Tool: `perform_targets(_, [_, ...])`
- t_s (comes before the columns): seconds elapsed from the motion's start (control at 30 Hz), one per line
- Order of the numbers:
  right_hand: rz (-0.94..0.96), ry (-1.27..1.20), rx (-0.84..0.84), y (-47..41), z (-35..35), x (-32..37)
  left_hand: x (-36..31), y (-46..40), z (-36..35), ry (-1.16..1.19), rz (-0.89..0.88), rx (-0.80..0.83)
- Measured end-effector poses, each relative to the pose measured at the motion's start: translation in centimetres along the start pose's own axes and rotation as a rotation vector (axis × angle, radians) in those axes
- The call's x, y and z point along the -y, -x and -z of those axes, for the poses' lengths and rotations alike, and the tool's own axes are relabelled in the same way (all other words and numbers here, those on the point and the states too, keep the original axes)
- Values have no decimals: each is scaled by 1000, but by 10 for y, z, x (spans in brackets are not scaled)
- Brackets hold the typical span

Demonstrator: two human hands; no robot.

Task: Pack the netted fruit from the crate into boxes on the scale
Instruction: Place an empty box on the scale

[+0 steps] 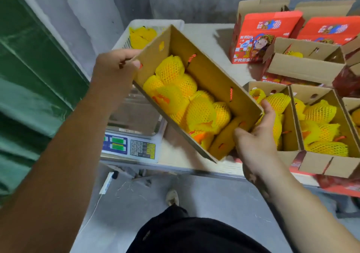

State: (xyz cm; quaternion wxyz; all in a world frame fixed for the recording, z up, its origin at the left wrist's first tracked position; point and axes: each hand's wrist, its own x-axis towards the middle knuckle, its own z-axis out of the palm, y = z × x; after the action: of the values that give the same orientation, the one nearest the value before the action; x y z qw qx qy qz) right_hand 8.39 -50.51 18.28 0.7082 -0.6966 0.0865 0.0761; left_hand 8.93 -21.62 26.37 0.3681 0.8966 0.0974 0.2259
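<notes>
A cardboard box (210, 73) full of yellow-netted fruit (187, 100) hangs tilted in the air above the table, between the scale and the packed boxes. My left hand (115, 65) grips its far left end wall. My right hand (255, 136) holds its near right end, thumb on the inside of the wall. The scale (134, 124) stands below at the left with a bare steel pan and a keypad. Behind it a white crate (155, 24) holds more netted fruit (142, 35).
Two open boxes (290, 120) filled with netted fruit sit on the table at the right. Behind them stand red printed boxes (266, 38), one open (303, 65). A green sheet (29, 77) covers the left. My foot (172, 197) is on the grey floor.
</notes>
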Motion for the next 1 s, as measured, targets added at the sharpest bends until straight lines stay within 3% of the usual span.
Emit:
perform_targets(0.2, [173, 133, 44, -29, -48, 35, 64, 7, 43, 314, 289, -144])
perform_targets(0.4, [187, 246, 62, -58, -153, 34, 161, -9, 86, 372, 379, -157])
perform_targets(0.53, [193, 392, 45, -81, -225, 17, 232, -30, 106, 345, 470, -113])
perform_targets(0.67, [243, 535, 7, -89, -280, 2, 275, -55, 114, 326, 437, 71])
perform_targets(0.83, [248, 807, -92, -89, -315, 2, 299, -75, 113, 441, 488, 213])
perform_targets(1.0, [347, 947, -142, -56, -332, -24, 308, -61, 118, 500, 569, 207])
